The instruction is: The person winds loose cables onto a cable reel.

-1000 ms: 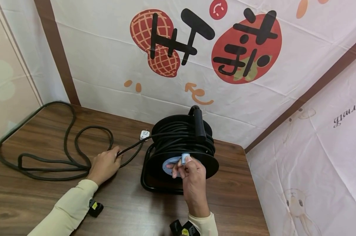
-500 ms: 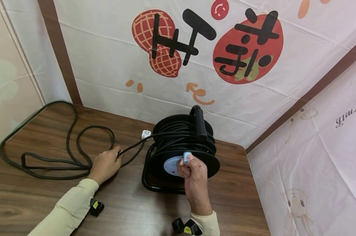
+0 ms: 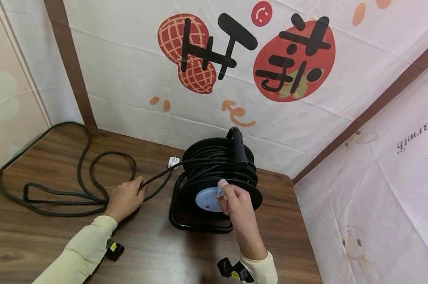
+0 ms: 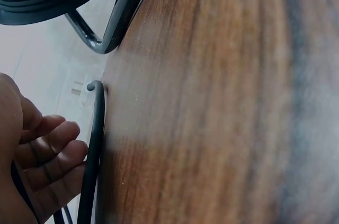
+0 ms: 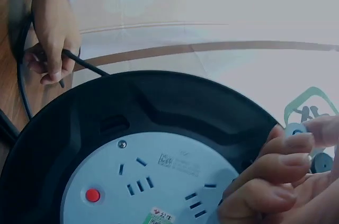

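A black cable reel (image 3: 254,196) stands on the table in the head view, thickly wound with black cable (image 3: 214,156). My right hand (image 3: 239,199) pinches the light blue crank knob (image 3: 220,187) on its front face, thumb on top. In the right wrist view the curled fingers are round that knob (image 5: 294,129), beside the pale blue socket panel (image 5: 127,166) with its red button (image 5: 92,195). To the left of the reel, my left hand (image 3: 126,199) grips the cable that runs to the drum. The left wrist view shows that hand's curled fingers (image 4: 58,152) beside another length of cable (image 4: 92,166).
Loose loops of cable (image 3: 80,157) spread over the wooden table (image 3: 157,252) at the left. A white plug (image 3: 173,162) lies behind the reel's left side. The reel's black tube frame (image 3: 200,227) rests on the tabletop, and a printed cloth wall (image 3: 129,71) rises close behind.
My right forearm has swung to the right and its fingers have curled in more by the knob. The left hand, the loops and the reel stay about where they were.
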`<action>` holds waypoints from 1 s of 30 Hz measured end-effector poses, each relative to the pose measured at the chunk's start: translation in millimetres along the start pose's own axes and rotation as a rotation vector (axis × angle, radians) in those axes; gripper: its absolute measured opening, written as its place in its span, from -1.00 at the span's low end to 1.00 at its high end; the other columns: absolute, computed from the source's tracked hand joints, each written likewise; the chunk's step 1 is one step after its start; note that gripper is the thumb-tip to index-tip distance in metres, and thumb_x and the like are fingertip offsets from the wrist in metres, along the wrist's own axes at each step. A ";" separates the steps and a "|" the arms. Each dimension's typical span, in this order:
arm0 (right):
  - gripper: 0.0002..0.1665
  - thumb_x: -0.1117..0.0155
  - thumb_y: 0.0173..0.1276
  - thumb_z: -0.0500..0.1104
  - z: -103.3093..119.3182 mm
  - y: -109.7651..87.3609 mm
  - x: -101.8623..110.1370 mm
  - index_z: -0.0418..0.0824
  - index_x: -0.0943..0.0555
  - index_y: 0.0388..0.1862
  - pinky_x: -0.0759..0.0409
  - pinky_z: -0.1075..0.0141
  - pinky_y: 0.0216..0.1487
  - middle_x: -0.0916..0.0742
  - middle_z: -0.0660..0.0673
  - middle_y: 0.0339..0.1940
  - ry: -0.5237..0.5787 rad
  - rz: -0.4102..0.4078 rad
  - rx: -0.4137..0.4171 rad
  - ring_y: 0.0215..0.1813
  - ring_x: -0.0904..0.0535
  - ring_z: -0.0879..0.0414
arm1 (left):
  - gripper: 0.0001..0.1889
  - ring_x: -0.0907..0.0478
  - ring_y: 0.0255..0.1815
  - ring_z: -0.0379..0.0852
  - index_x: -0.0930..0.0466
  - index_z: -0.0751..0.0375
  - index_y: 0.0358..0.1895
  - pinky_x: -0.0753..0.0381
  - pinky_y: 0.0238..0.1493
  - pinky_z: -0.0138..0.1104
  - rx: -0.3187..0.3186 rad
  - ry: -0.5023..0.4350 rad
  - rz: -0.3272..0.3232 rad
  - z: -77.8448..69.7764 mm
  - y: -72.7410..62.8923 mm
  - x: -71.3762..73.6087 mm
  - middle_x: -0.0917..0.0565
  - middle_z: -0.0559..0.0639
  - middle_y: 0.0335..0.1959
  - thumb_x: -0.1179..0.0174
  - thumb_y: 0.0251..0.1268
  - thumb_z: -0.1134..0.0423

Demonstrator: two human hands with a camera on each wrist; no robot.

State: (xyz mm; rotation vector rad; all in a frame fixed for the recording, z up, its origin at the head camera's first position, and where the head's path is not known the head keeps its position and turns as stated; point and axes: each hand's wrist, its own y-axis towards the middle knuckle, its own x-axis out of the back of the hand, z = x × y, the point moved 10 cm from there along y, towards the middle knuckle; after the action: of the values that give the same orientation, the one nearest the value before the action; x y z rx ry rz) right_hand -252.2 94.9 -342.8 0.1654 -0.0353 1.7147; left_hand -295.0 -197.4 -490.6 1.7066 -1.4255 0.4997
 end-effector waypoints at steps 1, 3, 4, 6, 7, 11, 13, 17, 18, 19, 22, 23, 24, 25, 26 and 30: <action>-0.41 -0.17 0.57 0.08 -0.1 -0.5 -0.9 -0.42 -0.51 -0.46 -0.20 0.38 -0.49 -0.34 -0.03 -0.71 -0.032 0.000 -0.005 -0.60 -0.21 0.18 | -0.96 -0.31 -0.68 -0.12 -0.59 0.23 -0.20 -0.23 -0.64 -0.24 0.000 -0.004 0.000 0.0 -0.9 0.0 -0.50 -0.09 -0.64 -0.21 0.43 0.33; -0.41 -0.22 0.53 0.14 1.8 -1.7 -0.7 -0.34 -0.53 -0.47 -0.21 0.37 -0.51 -0.37 -0.02 -0.71 -0.125 -0.021 0.002 -0.61 -0.22 0.19 | -0.97 -0.31 -0.68 -0.12 -0.60 0.23 -0.19 -0.23 -0.64 -0.24 0.001 -0.007 -0.001 0.4 -2.3 -0.3 -0.50 -0.09 -0.63 -0.22 0.43 0.34; -0.42 -0.25 0.50 0.17 3.6 -2.4 0.4 -0.30 -0.54 -0.49 -0.22 0.37 -0.53 -0.39 0.00 -0.72 -0.187 -0.042 0.012 -0.62 -0.23 0.20 | -0.97 -0.31 -0.68 -0.13 -0.61 0.23 -0.18 -0.22 -0.64 -0.24 0.001 -0.011 0.000 0.5 -3.0 -0.4 -0.51 -0.09 -0.63 -0.22 0.42 0.35; -0.45 -0.31 0.45 0.19 9.9 -4.3 3.5 -0.20 -0.53 -0.55 -0.21 0.37 -0.58 -0.40 0.04 -0.74 -0.333 -0.098 0.050 -0.65 -0.23 0.22 | -0.96 -0.31 -0.69 -0.13 -0.61 0.24 -0.16 -0.22 -0.64 -0.24 0.001 -0.016 -0.002 0.9 -3.9 -0.8 -0.51 -0.09 -0.63 -0.23 0.42 0.35; -0.46 -0.33 0.43 0.19 14.5 -5.6 5.1 -0.16 -0.53 -0.58 -0.22 0.36 -0.59 -0.41 0.06 -0.76 -0.412 -0.133 0.079 -0.66 -0.24 0.22 | -0.96 -0.30 -0.69 -0.13 -0.62 0.24 -0.16 -0.22 -0.64 -0.24 0.001 -0.015 -0.003 1.1 -4.0 -1.1 -0.51 -0.09 -0.63 -0.22 0.42 0.35; -0.46 -0.34 0.39 0.12 38.5 -13.1 6.8 -0.02 -0.42 -0.72 -0.19 0.32 -0.67 -0.39 0.15 -0.80 -0.730 -0.284 0.247 -0.71 -0.26 0.24 | -0.95 -0.29 -0.70 -0.14 -0.62 0.25 -0.15 -0.22 -0.65 -0.25 -0.002 -0.012 -0.002 1.6 -4.6 -2.6 -0.49 -0.09 -0.64 -0.21 0.44 0.35; -0.45 -0.36 0.35 0.09 50.3 -18.3 4.6 0.01 -0.35 -0.75 -0.13 0.31 -0.71 -0.38 0.17 -0.82 -0.867 -0.356 0.340 -0.75 -0.23 0.26 | -0.94 -0.29 -0.70 -0.15 -0.62 0.26 -0.14 -0.23 -0.65 -0.25 -0.001 -0.013 0.001 1.5 -4.7 -3.2 -0.49 -0.09 -0.64 -0.20 0.45 0.35; -0.43 -0.40 0.25 0.04 65.4 -28.6 -0.5 -0.02 -0.29 -0.77 -0.04 0.33 -0.76 -0.34 0.12 -0.81 -1.041 -0.471 0.478 -0.77 -0.14 0.26 | -0.93 -0.30 -0.70 -0.15 -0.62 0.27 -0.12 -0.23 -0.64 -0.25 0.000 -0.024 0.010 1.1 -5.4 -4.1 -0.52 -0.09 -0.62 -0.20 0.45 0.35; -0.45 -0.41 0.24 0.04 67.3 -30.5 -1.2 -0.03 -0.31 -0.76 -0.05 0.34 -0.75 -0.35 0.11 -0.80 -1.063 -0.492 0.496 -0.76 -0.15 0.25 | -0.93 -0.30 -0.70 -0.15 -0.62 0.26 -0.13 -0.23 -0.64 -0.25 -0.001 -0.023 0.009 1.2 -5.3 -4.1 -0.52 -0.09 -0.62 -0.20 0.45 0.35; -0.48 -0.41 0.22 0.05 68.7 -32.1 -1.2 -0.04 -0.34 -0.75 -0.07 0.34 -0.75 -0.37 0.10 -0.78 -1.079 -0.513 0.506 -0.75 -0.17 0.24 | -0.94 -0.30 -0.70 -0.15 -0.62 0.26 -0.14 -0.23 -0.65 -0.25 -0.004 -0.023 0.009 1.3 -5.2 -4.2 -0.52 -0.09 -0.62 -0.20 0.44 0.36; -0.57 -0.41 0.21 0.04 71.2 -35.0 -1.4 -0.08 -0.44 -0.68 -0.15 0.32 -0.71 -0.40 0.07 -0.73 -1.089 -0.550 0.531 -0.69 -0.25 0.19 | -0.96 -0.30 -0.71 -0.15 -0.60 0.25 -0.18 -0.24 -0.66 -0.26 -0.012 -0.016 -0.001 1.5 -3.4 -3.8 -0.51 -0.09 -0.63 -0.20 0.44 0.35; -0.59 -0.41 0.21 0.04 71.7 -35.6 -1.6 -0.10 -0.46 -0.66 -0.19 0.30 -0.68 -0.42 0.06 -0.72 -1.088 -0.558 0.540 -0.66 -0.28 0.16 | -0.96 -0.30 -0.71 -0.15 -0.59 0.25 -0.20 -0.24 -0.66 -0.26 -0.015 -0.015 -0.004 1.5 -2.7 -3.5 -0.50 -0.09 -0.64 -0.20 0.44 0.34; -0.60 -0.41 0.21 0.03 72.2 -35.9 -2.1 -0.11 -0.47 -0.65 -0.23 0.27 -0.65 -0.43 0.05 -0.71 -1.084 -0.562 0.552 -0.64 -0.30 0.13 | -0.95 -0.30 -0.72 -0.16 -0.59 0.24 -0.21 -0.24 -0.66 -0.27 -0.018 -0.012 -0.009 1.7 -2.1 -3.0 -0.50 -0.09 -0.64 -0.21 0.45 0.33; -0.60 -0.40 0.22 0.02 72.5 -36.1 -2.7 -0.12 -0.48 -0.65 -0.26 0.24 -0.61 -0.43 0.04 -0.70 -1.079 -0.562 0.563 -0.62 -0.31 0.10 | -0.94 -0.30 -0.72 -0.16 -0.59 0.24 -0.22 -0.24 -0.66 -0.27 -0.020 -0.011 -0.012 1.5 -1.6 -2.5 -0.49 -0.10 -0.65 -0.21 0.45 0.33; -0.60 -0.40 0.22 0.01 73.1 -36.4 -3.4 -0.14 -0.48 -0.65 -0.29 0.21 -0.58 -0.44 0.03 -0.70 -1.071 -0.564 0.579 -0.60 -0.33 0.08 | -0.94 -0.30 -0.71 -0.16 -0.59 0.24 -0.22 -0.24 -0.66 -0.27 -0.019 -0.009 -0.014 1.4 -1.1 -1.9 -0.49 -0.10 -0.65 -0.21 0.45 0.32; -0.64 -0.41 0.24 -0.05 73.0 -37.3 -5.5 -0.18 -0.52 -0.61 -0.30 0.21 -0.54 -0.47 0.01 -0.69 -1.021 -0.552 0.627 -0.56 -0.34 0.07 | -0.96 -0.31 -0.70 -0.14 -0.58 0.22 -0.23 -0.23 -0.65 -0.26 -0.015 -0.004 -0.013 1.1 0.1 0.0 -0.47 -0.09 -0.65 -0.21 0.44 0.34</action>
State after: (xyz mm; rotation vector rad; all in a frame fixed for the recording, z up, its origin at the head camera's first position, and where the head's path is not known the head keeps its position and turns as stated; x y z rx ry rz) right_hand -208.1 86.4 -273.9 1.3681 -0.1853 0.8975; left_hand -295.3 -198.2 -491.2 1.7046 -1.4173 0.4779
